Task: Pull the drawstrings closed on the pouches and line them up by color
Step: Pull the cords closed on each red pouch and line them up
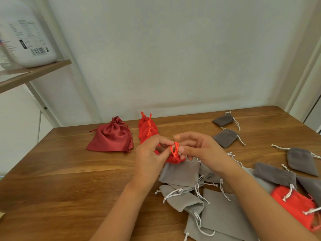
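The step in hand is cinching a small red pouch (174, 159), held just above the tabletop (69, 171) at centre. The left hand (150, 154) has its grip clenched on the pouch's neck, and the right hand (203, 150) pinches the orange drawstring (175, 148) looped between them. Next, I judge, the cord needs pulling away until the mouth gathers, then the pouch goes to the row of red pouches (147, 129) at the far side, apart from the light grey heap (182, 174) nearby.

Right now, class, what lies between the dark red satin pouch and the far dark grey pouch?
The overlapping row of bright red pouches, then bare wooden table, as the head view shows.
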Demonstrator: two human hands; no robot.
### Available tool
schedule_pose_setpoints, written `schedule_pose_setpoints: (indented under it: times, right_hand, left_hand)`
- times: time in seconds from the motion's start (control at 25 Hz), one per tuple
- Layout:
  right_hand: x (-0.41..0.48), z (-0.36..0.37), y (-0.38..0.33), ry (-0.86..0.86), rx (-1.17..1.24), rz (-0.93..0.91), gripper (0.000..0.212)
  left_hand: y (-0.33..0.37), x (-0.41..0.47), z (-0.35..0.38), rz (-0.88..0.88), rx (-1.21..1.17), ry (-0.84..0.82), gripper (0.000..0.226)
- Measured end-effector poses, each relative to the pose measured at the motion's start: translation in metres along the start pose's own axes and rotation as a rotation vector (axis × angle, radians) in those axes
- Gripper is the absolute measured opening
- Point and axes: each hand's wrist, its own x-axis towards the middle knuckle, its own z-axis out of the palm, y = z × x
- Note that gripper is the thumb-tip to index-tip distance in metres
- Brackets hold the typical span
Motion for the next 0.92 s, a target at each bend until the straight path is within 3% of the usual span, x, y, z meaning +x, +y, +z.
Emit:
schedule_pose_setpoints:
  times: [0.2,0.44,0.6,0.8,0.92]
  right_hand:
    - [0.001,0.002,0.004,0.131,0.031,-0.005,0.019]
    - [-0.001,0.005,-0.002,0.103,0.039,0.021,0.025]
    - [0.0,0.004,-0.002,0.172,-0.003,-0.026,0.018]
    - [0.003,-0.002,0.002,0.252,-0.566,-0.146,0.02]
    - [0.004,-0.008,0.0,0.352,-0.726,-0.177,0.017]
  left_hand:
    - [0.001,0.0,0.004,0.009,-0.07,0.008,0.024]
    - [-0.004,0.0,0.004,0.083,-0.046,0.018,0.007]
    - [-0.003,0.002,0.002,0.001,-0.096,-0.003,0.01]
    - [0.009,0.004,0.002,-0.172,-0.216,0.025,0.012]
    - [0.006,0.009,-0.001,-0.283,-0.375,-0.041,0.02]
